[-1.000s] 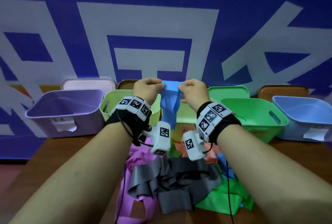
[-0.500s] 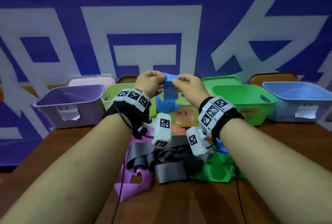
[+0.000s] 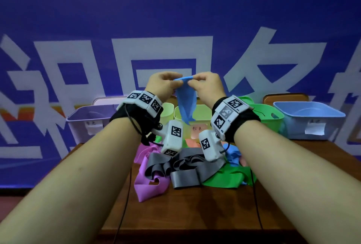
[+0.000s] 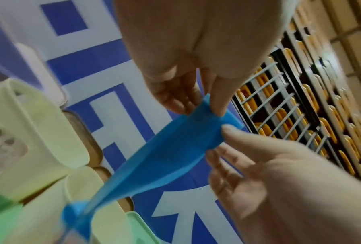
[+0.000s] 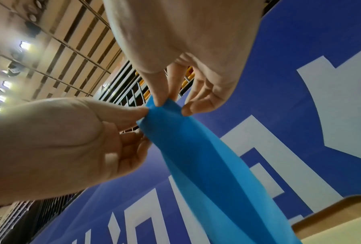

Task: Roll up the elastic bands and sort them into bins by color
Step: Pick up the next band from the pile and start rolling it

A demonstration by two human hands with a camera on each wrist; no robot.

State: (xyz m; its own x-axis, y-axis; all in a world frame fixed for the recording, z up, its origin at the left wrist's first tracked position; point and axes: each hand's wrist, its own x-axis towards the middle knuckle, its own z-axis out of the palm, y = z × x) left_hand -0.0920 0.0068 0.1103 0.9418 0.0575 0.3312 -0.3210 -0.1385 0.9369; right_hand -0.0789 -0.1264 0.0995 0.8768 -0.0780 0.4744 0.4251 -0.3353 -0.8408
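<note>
Both hands are raised in front of the person and meet at the top edge of the blue band (image 3: 185, 104). Left hand (image 3: 162, 85) pinches one corner of it between thumb and forefinger, and right hand (image 3: 208, 85) pinches the other corner in the same way; the other fingers are loosely curled and hold nothing. From the wrist views the two pinches are almost touching each other.

Compared with one second ago, the hands have come higher and the band is now lifted almost free: its tail hangs straight down below the hands, narrow and a little twisted. Before, it was still bunched between the hands.

I judge this means the band is now separated and its end is found, so the rolling can begin from the top edge. No roll is visible yet.

Under the wrists lies the pile of bands (image 3: 187, 171), grey, pink and green. The blue bin (image 3: 308, 114) stands far to the side of the right hand, and it seems the proper place for this band.
</note>
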